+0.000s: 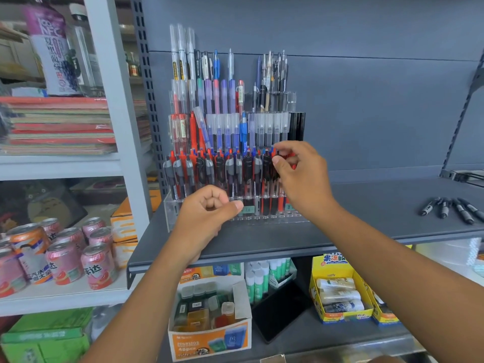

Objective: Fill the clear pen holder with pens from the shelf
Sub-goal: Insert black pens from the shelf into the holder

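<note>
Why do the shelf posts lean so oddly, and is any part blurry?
Head view: the wide lens bends straight lines, so the white post and the bracket lean; light is soft and even, without harsh glare; the pen holder is fairly sharp, the cans slightly smeared.

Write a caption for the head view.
Right hand pinches a pen in the clear pen holder; loose pens wait on the shelf.
</note>
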Demonstrator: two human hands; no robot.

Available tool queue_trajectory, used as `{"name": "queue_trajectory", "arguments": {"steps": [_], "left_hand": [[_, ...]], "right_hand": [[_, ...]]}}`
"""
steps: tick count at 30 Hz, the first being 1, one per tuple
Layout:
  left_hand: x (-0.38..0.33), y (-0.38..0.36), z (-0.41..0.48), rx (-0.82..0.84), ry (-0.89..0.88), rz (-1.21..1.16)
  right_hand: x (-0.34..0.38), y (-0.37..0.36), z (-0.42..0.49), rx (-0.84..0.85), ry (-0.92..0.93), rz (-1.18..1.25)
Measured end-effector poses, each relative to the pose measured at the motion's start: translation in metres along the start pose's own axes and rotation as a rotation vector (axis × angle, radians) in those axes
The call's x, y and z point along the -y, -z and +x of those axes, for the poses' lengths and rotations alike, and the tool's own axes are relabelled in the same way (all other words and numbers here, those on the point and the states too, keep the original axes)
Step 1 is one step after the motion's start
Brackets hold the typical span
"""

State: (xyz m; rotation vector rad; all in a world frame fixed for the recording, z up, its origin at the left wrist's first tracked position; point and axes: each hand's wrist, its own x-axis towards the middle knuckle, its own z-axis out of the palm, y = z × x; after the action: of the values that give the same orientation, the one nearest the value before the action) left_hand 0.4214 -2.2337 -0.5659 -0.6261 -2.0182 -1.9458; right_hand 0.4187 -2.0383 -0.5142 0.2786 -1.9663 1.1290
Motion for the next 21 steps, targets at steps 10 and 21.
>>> {"name": "queue_trajectory", "arguments": {"steps": [10, 21], "left_hand": [[-0.001, 0.0, -0.001, -0.019, -0.002, 0.003], [-0.014, -0.003, -0.007, -0.113, -0.002, -0.014]], "right_hand": [[0.003, 0.003, -0.007, 0.062, 0.044, -0.126], [0.019, 0.027, -0.029, 0.29, 0.098, -0.598]]}}
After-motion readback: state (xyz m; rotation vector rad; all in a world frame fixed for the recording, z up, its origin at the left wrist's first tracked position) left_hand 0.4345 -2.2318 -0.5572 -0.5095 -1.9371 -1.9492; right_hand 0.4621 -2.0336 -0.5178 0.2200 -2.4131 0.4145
